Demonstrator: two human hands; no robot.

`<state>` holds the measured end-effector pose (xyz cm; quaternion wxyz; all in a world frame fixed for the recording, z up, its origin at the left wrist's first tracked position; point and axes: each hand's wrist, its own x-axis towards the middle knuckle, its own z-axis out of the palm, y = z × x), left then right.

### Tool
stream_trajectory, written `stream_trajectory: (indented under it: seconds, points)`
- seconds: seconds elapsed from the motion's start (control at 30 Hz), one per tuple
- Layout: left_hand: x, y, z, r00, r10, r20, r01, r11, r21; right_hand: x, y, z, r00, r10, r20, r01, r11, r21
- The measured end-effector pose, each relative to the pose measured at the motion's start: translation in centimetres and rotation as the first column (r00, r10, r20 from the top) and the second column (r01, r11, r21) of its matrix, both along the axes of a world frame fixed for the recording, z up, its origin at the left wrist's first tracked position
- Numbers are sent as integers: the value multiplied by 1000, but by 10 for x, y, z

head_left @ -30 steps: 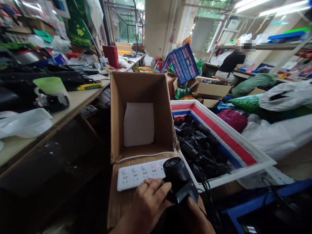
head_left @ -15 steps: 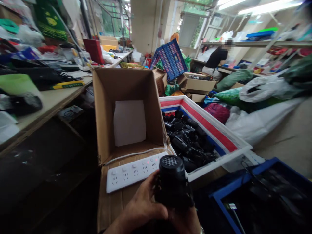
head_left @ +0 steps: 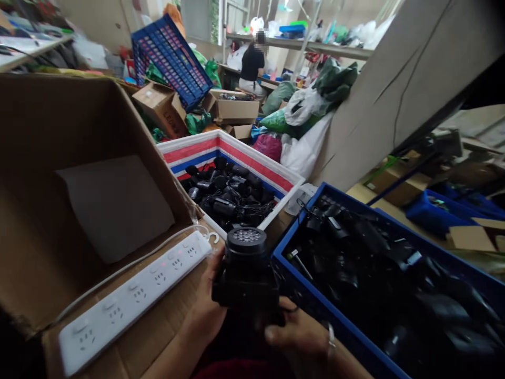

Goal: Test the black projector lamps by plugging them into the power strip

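Note:
A black device with a round, honeycomb-patterned top (head_left: 246, 263) is upright between my hands at the lower centre. My left hand (head_left: 209, 300) is wrapped round its left side, fingers partly hidden behind it. At its lower right, my right hand (head_left: 294, 329) is closed on the device's base or a cable there, with a bracelet at the wrist. A white power strip (head_left: 136, 300) lies on a cardboard flap to the left, beside an open cardboard box (head_left: 31, 210) with a white sheet inside.
A striped bin (head_left: 260, 162) holds several black devices beyond my hands. A blue crate (head_left: 335, 321) with more black items stands at the right. Farther back are a tilted blue crate (head_left: 173, 58), cartons, bags (head_left: 303, 108) and a seated person (head_left: 251, 66).
The view has swung right, so the box and strip sit farther left and more of the blue crate shows. My right hand has come into clearer view beside the device.

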<state>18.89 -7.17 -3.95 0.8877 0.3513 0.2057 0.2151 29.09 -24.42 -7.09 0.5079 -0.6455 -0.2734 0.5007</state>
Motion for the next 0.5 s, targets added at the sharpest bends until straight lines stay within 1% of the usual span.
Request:
stream_trajectory:
  seconds: [0.03,0.07,0.1,0.13,0.2,0.27,0.33,0.43,0.5]
  points:
    - [8,-2,2,1000,-21,9,22,999,-47,10,-21,-3,967,5,256,38,986,-163]
    - [15,-3,3,999,-53,-2,53,995,-86,20,-41,-7,926,11,377,90,964,-250]
    - [22,-4,2,996,-91,-26,87,990,-108,30,-59,-10,887,7,463,151,941,-304]
    - [29,-5,1,990,-129,-62,121,986,-113,40,-74,-12,861,-5,508,201,922,-330]
    - [43,-8,-6,969,-204,-142,192,977,-92,62,-91,-15,834,-27,551,257,903,-345]
    - [58,-14,-16,942,-266,-203,258,964,-69,86,-93,-21,794,-45,607,312,886,-342]
    - [72,-22,-30,922,-308,-235,300,951,-69,112,-83,-34,745,-60,664,383,853,-353]
    - [92,-29,-53,887,-349,-302,342,936,-78,143,-65,-65,696,-37,717,472,777,-418]
    - [102,-30,-68,859,-349,-373,347,935,-77,156,-58,-86,678,-2,735,499,735,-459]
